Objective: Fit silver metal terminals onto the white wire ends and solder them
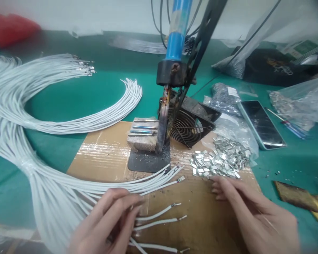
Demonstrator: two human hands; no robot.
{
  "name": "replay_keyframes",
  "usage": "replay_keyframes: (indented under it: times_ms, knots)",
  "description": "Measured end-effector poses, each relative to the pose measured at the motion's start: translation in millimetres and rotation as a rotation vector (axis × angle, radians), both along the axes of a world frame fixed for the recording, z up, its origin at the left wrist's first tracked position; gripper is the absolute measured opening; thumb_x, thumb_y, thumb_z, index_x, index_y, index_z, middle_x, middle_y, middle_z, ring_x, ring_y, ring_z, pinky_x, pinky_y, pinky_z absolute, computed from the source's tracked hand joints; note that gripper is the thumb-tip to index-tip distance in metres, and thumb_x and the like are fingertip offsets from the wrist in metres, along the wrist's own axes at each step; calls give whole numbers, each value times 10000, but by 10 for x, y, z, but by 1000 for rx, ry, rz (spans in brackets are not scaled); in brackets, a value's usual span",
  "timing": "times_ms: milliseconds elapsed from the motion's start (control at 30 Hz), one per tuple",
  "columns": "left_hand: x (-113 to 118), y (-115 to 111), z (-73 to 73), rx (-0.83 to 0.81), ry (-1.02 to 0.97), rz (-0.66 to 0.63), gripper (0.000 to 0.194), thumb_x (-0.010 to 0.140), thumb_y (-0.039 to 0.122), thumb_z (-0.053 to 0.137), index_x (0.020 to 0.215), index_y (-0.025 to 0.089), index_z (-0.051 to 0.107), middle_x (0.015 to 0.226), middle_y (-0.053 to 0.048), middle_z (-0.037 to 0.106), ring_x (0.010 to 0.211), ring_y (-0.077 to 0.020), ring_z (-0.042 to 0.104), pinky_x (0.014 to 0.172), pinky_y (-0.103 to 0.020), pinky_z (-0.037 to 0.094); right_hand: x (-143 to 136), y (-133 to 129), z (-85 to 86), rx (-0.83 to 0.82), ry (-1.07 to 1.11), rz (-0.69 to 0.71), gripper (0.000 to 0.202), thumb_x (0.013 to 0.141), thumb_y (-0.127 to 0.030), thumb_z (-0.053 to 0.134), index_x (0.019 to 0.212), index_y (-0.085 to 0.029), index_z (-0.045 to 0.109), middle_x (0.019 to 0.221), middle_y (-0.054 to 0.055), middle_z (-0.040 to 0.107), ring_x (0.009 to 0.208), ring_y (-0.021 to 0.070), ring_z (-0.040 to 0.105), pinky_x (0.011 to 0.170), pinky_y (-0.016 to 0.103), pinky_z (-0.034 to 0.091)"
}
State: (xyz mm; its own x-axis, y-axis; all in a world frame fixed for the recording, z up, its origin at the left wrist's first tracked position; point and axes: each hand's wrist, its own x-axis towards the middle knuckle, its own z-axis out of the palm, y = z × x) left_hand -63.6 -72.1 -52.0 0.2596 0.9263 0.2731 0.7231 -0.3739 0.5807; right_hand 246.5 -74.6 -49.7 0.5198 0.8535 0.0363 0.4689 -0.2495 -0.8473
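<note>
My left hand [108, 220] is closed at the lower middle, its fingers curled round white cables [159, 223] whose stripped ends stick out to the right. Exactly how many lie in the grip is hidden. At the near edge of a pile of small metal connectors [224, 160], my right hand [254, 211] has its fingertips pinched together; what they hold, if anything, cannot be made out. One cable end above my left hand carries a metal connector [180, 179]. More white cables from the bundle [29, 165] run in from the left.
A soldering iron [175, 38] hangs from a stand above a block [142, 139] with metal rods. Behind it sits a small fan [188, 123]. Cardboard [100, 151] covers part of the green table. A phone [262, 123], a screwdriver [288, 123] and plastic bags [304, 98] lie right.
</note>
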Motion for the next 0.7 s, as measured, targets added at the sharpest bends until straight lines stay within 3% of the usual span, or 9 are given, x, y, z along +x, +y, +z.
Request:
replay_keyframes:
  times_ms: [133,267,400,500,567,700]
  knots:
    - [-148,55,-58,150,238,-20,201,1170,251,531,1236,282,719,1138,-38,671,974,-165,800,866,-191,608,-109,130,38,3,-30,107,203,889,-457,836,888,-279,931,814,24,899,694,208,850,665,209,705]
    - [-197,159,-49,185,256,-2,164,1173,271,547,1270,232,674,1113,-42,692,986,-189,786,928,-235,599,-124,154,5,9,-57,158,187,924,-424,807,902,-277,921,877,15,910,715,182,848,677,179,689]
    - [-258,214,-47,236,282,-34,186,1178,286,531,1145,254,712,1058,-39,678,971,-207,769,893,-273,610,-124,154,6,-5,-93,155,192,943,-421,779,909,-292,919,866,-5,905,707,169,844,654,167,672]
    - [-311,231,-40,291,228,-22,168,1146,249,592,1126,285,756,1119,-31,683,885,-180,740,777,-264,580,-137,207,25,-24,-140,165,176,928,-405,773,901,-316,922,828,-19,884,655,158,804,639,193,654]
    - [-330,254,-13,280,157,-1,129,1120,240,640,1103,293,757,1138,-23,697,913,-180,736,819,-271,557,-146,263,25,-42,-168,198,166,905,-399,776,914,-326,924,786,-24,856,600,153,759,620,220,638]
    - [-352,328,97,158,62,-10,159,1106,411,680,991,312,726,1056,0,767,957,-204,763,882,-269,559,-154,347,-15,-69,-194,262,183,932,-407,740,946,-322,901,817,-12,821,636,165,738,619,260,602]
